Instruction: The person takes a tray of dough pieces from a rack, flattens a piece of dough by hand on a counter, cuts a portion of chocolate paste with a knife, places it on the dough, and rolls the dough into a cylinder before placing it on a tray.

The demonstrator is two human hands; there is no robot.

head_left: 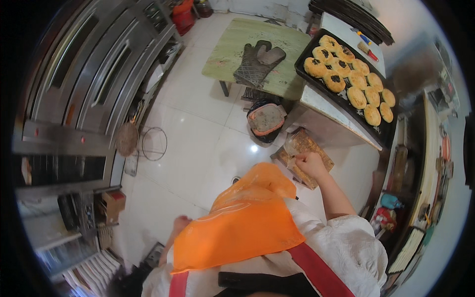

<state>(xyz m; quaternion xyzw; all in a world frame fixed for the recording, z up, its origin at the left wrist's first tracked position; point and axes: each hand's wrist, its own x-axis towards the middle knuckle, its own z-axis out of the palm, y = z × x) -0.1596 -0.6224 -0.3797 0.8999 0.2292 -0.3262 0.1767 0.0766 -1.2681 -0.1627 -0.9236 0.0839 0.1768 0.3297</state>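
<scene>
My right hand point(310, 164) reaches out above a worn brown wooden stool point(321, 152). Its fingers are curled together, and a pale, see-through shape shows beside them; I cannot make out what they hold. Down at my left side, partly behind the orange apron point(242, 222), hangs my left hand point(181, 223), small in view with its fingers not clear. Beyond my right hand, a black baking tray point(302, 69) of round golden pastries point(357, 97) rests on a white-topped counter point(341, 116).
Dark oven mitts point(257, 64) lie on a low green table point(225, 44). Under its edge stands a black-lined bin point(267, 120). Steel deck ovens point(94, 74) line the left, with a round wire rack point(154, 143) beside them. A brush point(367, 51) lies behind the tray; shelves point(401, 173) stand at right.
</scene>
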